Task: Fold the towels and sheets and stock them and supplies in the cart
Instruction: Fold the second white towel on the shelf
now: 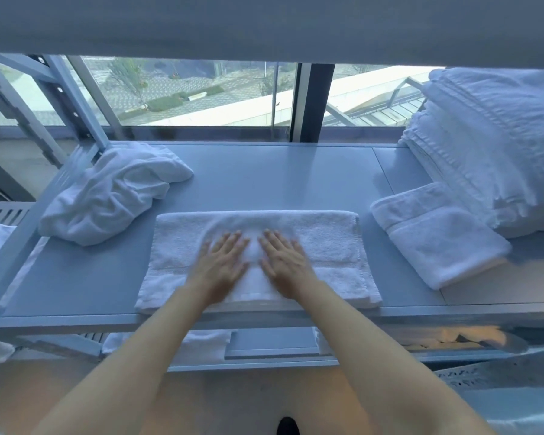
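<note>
One towel lies flat across the middle of the counter, folded lengthwise into a long band, with both hands pressed on its centre. The left hand and the right hand rest side by side, palms down, fingers spread and flat; neither grip closes on anything, they only bear down on the cloth, and both are blurred. My reading is that this towel is mid-fold: smoothed, with at least one crosswise fold left.

To the right, a folded towel sits near the counter's edge, just beside a tall stack of folded linen at the far right, so part of the folding looks done. To the left, a crumpled heap of white cloth waits unfolded, well apart from the hands. More white cloth shows on the lower shelf beneath the counter, though whether it is folded I cannot tell.

No cart or other supplies can be made out clearly, so stocking appears not yet begun, as far as can be judged.
</note>
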`<state>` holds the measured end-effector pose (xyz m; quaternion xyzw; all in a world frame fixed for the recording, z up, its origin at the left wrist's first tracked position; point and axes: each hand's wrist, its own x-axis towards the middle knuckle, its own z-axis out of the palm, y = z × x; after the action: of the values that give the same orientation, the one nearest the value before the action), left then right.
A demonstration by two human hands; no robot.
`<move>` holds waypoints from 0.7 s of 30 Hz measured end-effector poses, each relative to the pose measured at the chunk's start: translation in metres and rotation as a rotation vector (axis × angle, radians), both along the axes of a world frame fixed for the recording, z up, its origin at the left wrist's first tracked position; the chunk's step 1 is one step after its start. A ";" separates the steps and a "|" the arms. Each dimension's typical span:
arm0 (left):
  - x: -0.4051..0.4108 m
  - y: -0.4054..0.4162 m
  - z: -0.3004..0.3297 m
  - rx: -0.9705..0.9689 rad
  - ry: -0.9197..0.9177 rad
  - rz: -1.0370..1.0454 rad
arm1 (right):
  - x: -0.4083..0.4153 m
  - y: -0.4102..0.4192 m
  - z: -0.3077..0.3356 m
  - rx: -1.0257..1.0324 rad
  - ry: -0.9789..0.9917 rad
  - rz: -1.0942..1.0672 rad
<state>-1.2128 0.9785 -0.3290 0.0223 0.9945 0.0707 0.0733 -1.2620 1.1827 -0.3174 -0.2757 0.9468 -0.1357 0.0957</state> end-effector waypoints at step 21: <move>0.078 -0.034 -0.011 0.028 0.044 0.333 | 0.042 -0.026 -0.017 -0.109 -0.028 -0.360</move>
<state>-1.1350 0.9445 -0.3398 -0.1403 0.9847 0.0954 0.0386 -1.2198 1.1568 -0.3343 -0.1044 0.9706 -0.2058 0.0680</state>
